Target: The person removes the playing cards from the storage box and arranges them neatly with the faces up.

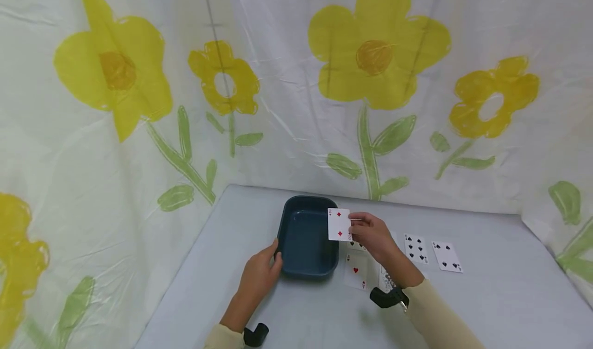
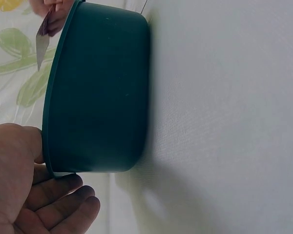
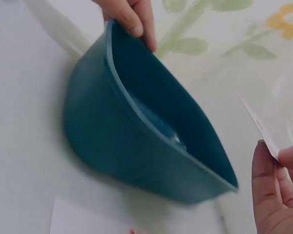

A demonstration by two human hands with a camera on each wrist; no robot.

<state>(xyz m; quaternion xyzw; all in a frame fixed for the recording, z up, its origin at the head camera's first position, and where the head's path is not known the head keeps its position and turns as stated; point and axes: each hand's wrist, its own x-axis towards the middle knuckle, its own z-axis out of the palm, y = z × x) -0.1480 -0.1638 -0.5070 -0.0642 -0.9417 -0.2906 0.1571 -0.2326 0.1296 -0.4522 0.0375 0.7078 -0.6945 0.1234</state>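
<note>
A dark teal plastic bin (image 1: pixel 308 275) stands on the table. My left hand (image 1: pixel 260 272) grips its left rim, thumb on one side and fingers on the other, as the left wrist view shows the hand (image 2: pixel 24 180) at the rim. Above the bin's right edge, my right hand (image 1: pixel 374 236) pinches a two of diamonds playing card (image 1: pixel 339 225) between thumb and fingers. The card's face is turned to the head camera. In the right wrist view the card (image 3: pixel 268 122) is seen nearly edge-on, apart from the bin (image 3: pixel 136 146).
Right of the bin lie face-up playing cards: one with a heart (image 1: pixel 355 270), a six of spades (image 1: pixel 416 248) and a four of spades (image 1: pixel 447 257). Others are partly hidden by my right hand and wrist. A flowered curtain (image 1: pixel 287 148) hangs behind the table.
</note>
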